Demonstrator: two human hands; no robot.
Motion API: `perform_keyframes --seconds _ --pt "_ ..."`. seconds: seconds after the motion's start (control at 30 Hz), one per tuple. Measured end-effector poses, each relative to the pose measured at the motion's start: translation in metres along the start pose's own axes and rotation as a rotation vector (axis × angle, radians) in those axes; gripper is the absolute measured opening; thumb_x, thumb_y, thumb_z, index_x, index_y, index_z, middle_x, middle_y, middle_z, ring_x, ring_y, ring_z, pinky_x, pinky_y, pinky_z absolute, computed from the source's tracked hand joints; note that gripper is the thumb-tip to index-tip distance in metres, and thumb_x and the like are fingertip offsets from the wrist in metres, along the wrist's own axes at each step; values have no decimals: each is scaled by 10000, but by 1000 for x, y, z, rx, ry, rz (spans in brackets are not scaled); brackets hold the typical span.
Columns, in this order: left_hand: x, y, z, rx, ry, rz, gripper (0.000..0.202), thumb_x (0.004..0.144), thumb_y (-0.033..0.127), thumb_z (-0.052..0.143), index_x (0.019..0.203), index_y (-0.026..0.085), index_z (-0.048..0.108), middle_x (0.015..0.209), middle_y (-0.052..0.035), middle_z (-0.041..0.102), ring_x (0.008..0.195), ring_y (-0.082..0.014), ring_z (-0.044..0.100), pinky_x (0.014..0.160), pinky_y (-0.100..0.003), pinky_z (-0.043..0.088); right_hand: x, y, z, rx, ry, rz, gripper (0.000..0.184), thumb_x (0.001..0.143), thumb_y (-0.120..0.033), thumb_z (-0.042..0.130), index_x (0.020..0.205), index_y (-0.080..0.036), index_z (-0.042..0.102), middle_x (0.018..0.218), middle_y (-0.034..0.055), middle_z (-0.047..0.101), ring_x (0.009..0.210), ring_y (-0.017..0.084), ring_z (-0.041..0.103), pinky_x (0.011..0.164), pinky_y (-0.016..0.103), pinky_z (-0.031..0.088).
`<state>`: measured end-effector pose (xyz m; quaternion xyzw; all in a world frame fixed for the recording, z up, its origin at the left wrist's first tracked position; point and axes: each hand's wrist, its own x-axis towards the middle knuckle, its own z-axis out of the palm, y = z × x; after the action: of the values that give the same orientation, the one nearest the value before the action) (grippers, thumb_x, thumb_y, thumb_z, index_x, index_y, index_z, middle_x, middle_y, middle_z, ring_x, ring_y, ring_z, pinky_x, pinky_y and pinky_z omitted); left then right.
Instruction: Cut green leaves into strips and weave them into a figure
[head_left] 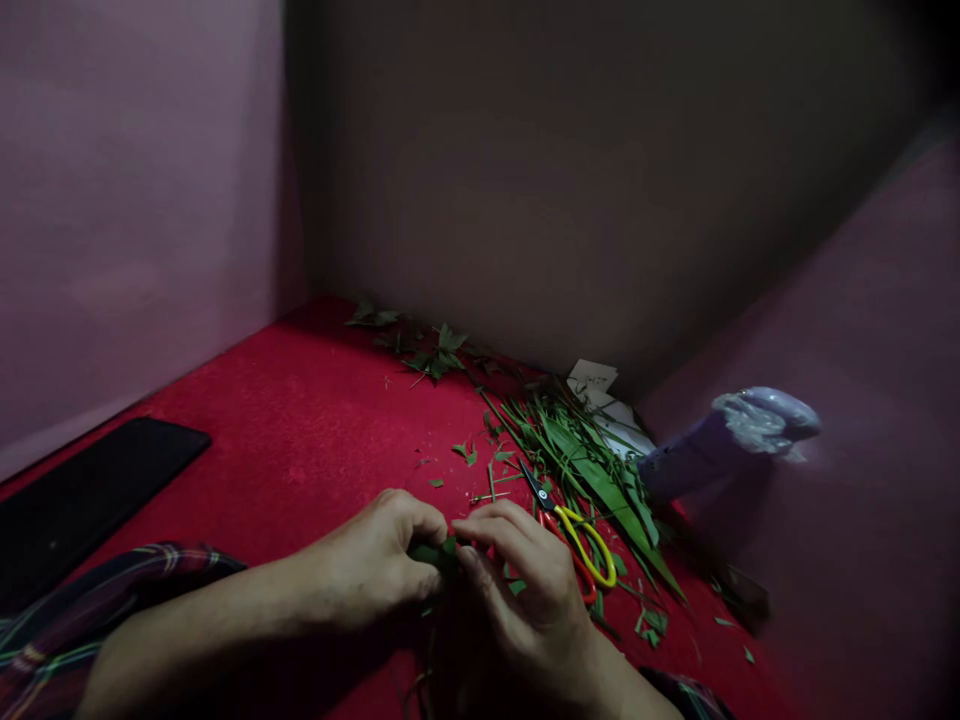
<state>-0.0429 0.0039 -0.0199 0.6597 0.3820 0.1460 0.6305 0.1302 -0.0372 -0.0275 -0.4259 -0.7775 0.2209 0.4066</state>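
Note:
My left hand is closed, pinching a dark green leaf between thumb and fingers. Right beside it, the thumb and fingertips of my right hand are pressed together at the leaf's right edge; the rest of the leaf is hidden by the hands and shadow. Scissors with one yellow and one red handle lie just beyond my right hand, with their dark blades pointing away. Behind the scissors spreads a pile of long green leaves and stems. Small leaf scraps are scattered around.
A red surface fills the corner between walls. At the left lies a flat black slab. Lobed leaves rest along the back. White paper pieces and a purple object with clear plastic stand at the right.

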Motion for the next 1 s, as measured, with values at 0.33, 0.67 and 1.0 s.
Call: perform_keyframes --seconds 0.33,0.67,1.0 --pt "3 0 4 -141 109 28 147 617 133 542 735 179 468 544 81 465 463 -72 408 422 -180 305 1 3 -2 354 -15 399 132 830 -277 549 872 -179 628 785 22 619 711 142 557 646 245 443" --pt "2 -2 4 -181 109 141 151 665 109 537 797 172 502 606 65 491 516 -62 391 454 -181 283 8 7 6 605 30 614 289 752 -413 616 687 -142 540 558 -50 443 483 66 389 448 178 312" --pt "2 9 1 -376 138 63 203 582 175 649 654 157 459 519 74 466 461 -60 421 439 -183 320 -1 1 4 194 58 376 94 803 -260 577 823 -171 601 728 -2 586 651 126 515 591 224 413"
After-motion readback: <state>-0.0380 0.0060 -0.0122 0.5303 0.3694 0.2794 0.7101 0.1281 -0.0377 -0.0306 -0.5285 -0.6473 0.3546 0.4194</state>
